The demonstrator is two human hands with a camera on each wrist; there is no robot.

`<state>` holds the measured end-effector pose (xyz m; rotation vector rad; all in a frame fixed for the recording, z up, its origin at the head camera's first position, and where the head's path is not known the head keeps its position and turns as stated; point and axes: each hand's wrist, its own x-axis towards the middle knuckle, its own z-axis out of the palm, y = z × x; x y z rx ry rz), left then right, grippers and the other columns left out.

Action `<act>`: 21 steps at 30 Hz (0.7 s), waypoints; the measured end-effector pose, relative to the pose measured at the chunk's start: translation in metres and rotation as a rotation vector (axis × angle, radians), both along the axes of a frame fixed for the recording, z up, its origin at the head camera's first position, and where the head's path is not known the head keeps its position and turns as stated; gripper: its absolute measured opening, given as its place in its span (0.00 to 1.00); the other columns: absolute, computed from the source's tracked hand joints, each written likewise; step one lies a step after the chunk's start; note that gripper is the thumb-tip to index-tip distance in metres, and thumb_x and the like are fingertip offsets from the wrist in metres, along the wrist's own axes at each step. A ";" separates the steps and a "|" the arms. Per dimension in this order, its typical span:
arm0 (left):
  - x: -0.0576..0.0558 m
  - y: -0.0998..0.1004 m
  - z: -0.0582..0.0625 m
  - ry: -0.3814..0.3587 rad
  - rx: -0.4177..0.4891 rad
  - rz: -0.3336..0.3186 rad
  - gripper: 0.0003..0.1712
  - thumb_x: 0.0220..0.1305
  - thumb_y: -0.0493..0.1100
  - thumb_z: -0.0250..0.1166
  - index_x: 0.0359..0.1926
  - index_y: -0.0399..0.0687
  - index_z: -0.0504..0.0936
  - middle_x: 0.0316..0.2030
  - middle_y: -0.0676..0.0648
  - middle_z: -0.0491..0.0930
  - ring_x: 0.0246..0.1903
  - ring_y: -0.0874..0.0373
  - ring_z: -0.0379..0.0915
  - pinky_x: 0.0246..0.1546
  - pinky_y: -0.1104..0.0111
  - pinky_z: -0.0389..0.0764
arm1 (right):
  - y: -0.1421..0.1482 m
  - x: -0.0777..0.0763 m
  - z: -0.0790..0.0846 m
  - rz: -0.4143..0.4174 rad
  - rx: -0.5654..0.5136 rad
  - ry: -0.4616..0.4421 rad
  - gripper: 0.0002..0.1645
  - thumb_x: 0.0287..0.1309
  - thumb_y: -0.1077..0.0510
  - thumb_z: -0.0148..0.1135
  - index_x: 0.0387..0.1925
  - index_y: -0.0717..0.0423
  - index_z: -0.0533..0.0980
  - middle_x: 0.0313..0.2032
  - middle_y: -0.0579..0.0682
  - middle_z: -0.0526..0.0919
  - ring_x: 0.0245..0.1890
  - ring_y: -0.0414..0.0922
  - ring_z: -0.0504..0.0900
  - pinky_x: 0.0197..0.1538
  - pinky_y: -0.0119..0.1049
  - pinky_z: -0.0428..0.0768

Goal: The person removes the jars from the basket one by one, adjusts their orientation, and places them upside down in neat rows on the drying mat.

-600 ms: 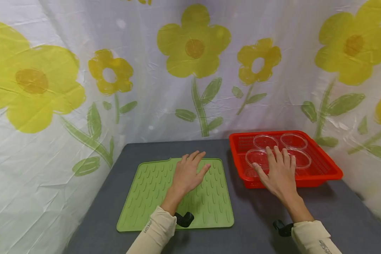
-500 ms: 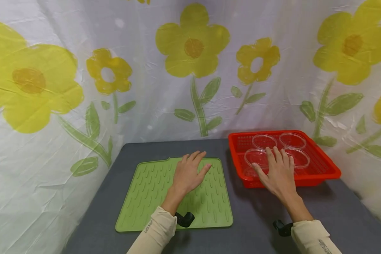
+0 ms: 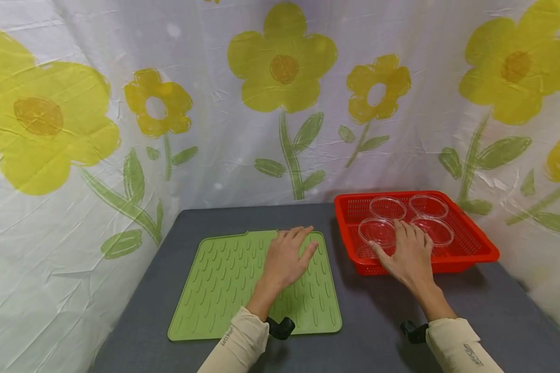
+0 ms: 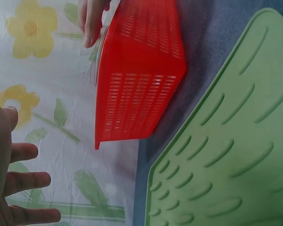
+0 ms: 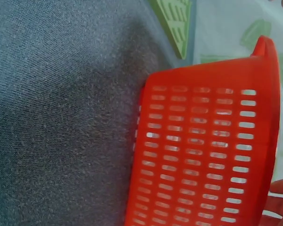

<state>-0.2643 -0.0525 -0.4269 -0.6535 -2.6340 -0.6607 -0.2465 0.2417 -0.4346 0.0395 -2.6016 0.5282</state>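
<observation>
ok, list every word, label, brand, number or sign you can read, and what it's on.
Left sleeve: seems to start "Let's"; the rest is too blurred to read.
Right sleeve: dark lettering, too blurred to read.
No text I can make out on the red plastic basket, clear round dishes, green silicone-look mat or floral curtain.
</observation>
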 end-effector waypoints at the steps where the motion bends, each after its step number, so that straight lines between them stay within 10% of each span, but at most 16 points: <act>1: 0.000 0.001 0.000 -0.006 -0.002 0.001 0.29 0.79 0.62 0.47 0.72 0.59 0.73 0.67 0.47 0.76 0.63 0.43 0.73 0.60 0.45 0.76 | 0.001 -0.001 -0.001 -0.003 -0.002 -0.004 0.52 0.58 0.37 0.66 0.71 0.68 0.63 0.68 0.73 0.66 0.68 0.71 0.59 0.68 0.76 0.51; 21: 0.002 0.005 -0.010 0.000 0.047 -0.016 0.29 0.78 0.64 0.46 0.69 0.60 0.76 0.65 0.49 0.78 0.63 0.44 0.73 0.56 0.45 0.77 | 0.031 -0.019 0.019 0.104 0.053 -0.262 0.65 0.49 0.24 0.67 0.72 0.68 0.64 0.72 0.72 0.60 0.72 0.73 0.50 0.69 0.76 0.46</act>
